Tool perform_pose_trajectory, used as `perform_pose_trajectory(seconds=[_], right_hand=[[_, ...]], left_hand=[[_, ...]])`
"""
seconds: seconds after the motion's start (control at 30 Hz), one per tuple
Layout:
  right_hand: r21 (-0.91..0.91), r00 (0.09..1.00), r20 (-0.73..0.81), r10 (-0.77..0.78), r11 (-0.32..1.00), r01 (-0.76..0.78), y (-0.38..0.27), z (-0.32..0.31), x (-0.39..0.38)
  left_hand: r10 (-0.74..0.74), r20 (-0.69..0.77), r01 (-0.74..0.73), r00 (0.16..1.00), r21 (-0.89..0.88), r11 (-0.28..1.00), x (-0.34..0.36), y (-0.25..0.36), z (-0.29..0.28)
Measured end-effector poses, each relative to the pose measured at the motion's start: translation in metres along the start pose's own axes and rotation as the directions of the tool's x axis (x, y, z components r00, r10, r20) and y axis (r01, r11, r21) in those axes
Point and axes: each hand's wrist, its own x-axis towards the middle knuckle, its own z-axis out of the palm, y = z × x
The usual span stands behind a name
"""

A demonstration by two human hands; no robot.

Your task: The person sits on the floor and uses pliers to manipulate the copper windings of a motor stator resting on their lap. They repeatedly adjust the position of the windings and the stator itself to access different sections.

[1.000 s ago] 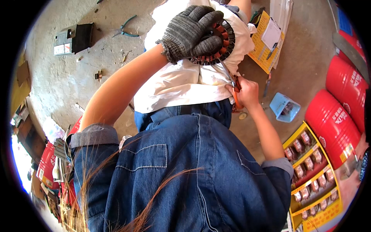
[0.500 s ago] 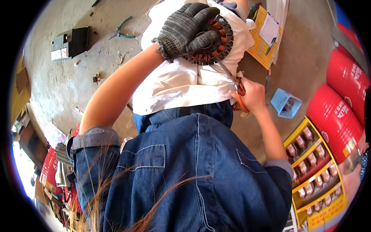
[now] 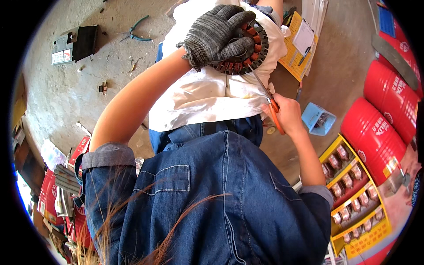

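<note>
My left hand (image 3: 216, 37), in a grey knitted glove, grips a round wound stator (image 3: 256, 53) with a dark toothed rim and copper-coloured coils, resting on white cloth (image 3: 190, 104) over my lap. My bare right hand (image 3: 287, 112) holds orange-handled scissors (image 3: 274, 104), their narrow blades pointing up-left to the stator's lower rim. Whether the tips touch a coil is too small to tell.
A black battery (image 3: 75, 45), pliers (image 3: 134, 33) and small pieces lie on the floor, left. Right are a yellow board (image 3: 289, 57) with paper and pen, a blue bin (image 3: 318, 119), red drums (image 3: 375, 137) and a yellow rack (image 3: 353, 198). A bare limb (image 3: 276, 6) shows at top.
My right hand has moved slightly down and right with the scissors, whose handles look more spread. My left hand stays on the stator with little change.
</note>
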Motion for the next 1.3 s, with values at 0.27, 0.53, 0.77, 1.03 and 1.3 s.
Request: perform_pose_trajectory(seconds=[0.27, 0.53, 0.77, 1.03, 1.3], right_hand=[[-0.056, 0.999, -0.036, 0.038, 0.998, -0.04, -0.024, -0.018, -0.002], [-0.061, 0.962, -0.207, -0.179, 0.984, 0.17, 0.017, 0.022, 0.016], [0.016, 0.908, -0.321, -0.269, 0.957, 0.289, 0.028, 0.041, 0.027], [0.05, 0.884, -0.341, -0.319, 0.933, 0.356, 0.044, 0.047, 0.039], [0.106, 0.969, -0.228, -0.099, 0.986, 0.125, 0.021, 0.032, 0.011]], left_hand=[[-0.01, -0.042, 0.012, 0.999, 0.06, 0.998, -0.002, -0.005, 0.008], [0.035, -0.075, -0.023, 0.997, 0.166, 0.986, -0.007, -0.007, 0.014], [0.041, -0.042, -0.031, 0.998, 0.215, 0.976, -0.005, -0.004, 0.008], [0.048, -0.064, -0.033, 0.997, 0.223, 0.974, 0.0, 0.004, 0.004], [0.003, 0.004, -0.004, 1.0, 0.128, 0.992, -0.001, -0.002, 0.011]])
